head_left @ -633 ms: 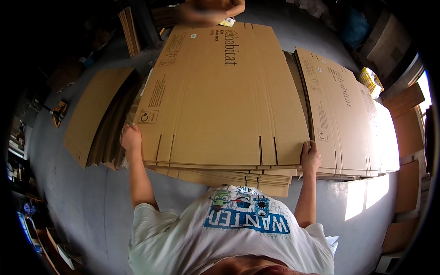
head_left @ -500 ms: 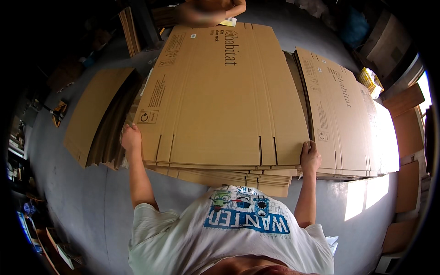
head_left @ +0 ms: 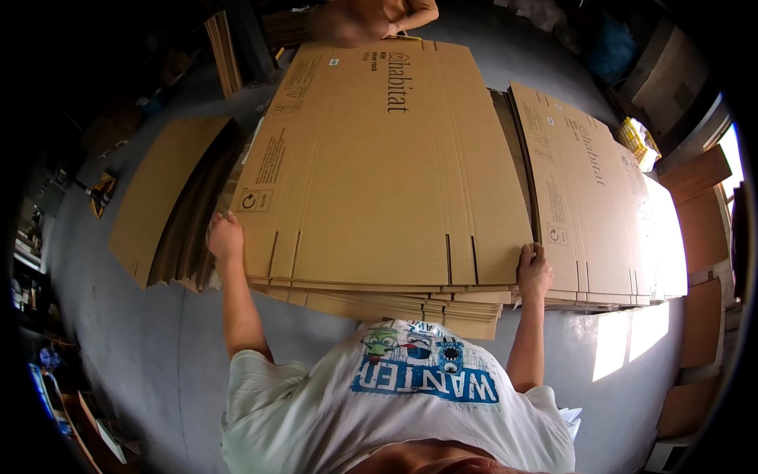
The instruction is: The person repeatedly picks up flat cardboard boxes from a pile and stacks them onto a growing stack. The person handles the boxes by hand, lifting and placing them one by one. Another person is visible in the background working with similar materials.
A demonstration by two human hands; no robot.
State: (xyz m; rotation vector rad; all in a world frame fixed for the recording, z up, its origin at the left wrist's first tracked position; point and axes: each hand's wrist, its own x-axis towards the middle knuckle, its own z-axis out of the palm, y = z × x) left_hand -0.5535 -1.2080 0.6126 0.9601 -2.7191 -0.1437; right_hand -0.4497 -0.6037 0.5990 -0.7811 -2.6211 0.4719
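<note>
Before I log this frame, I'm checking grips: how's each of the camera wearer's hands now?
Left hand: closed, holding the left edge of the top cardboard sheet.
Right hand: closed, holding its right edge, by the near corner.

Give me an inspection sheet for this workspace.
Surface: gray floor, sunlit patches at right.
Job's things: large flat carton atop lower cartons, uneven at the near side; left stack and right stack alongside.
Clutter: yellow basket, far right; yellow-and-black item on floor, left.
Hands: left hand at the large carton's left edge, right hand at its near right corner.
Cables: nothing seen.
Surroundings: co-worker's arm at far end; brown boards, right.
</note>
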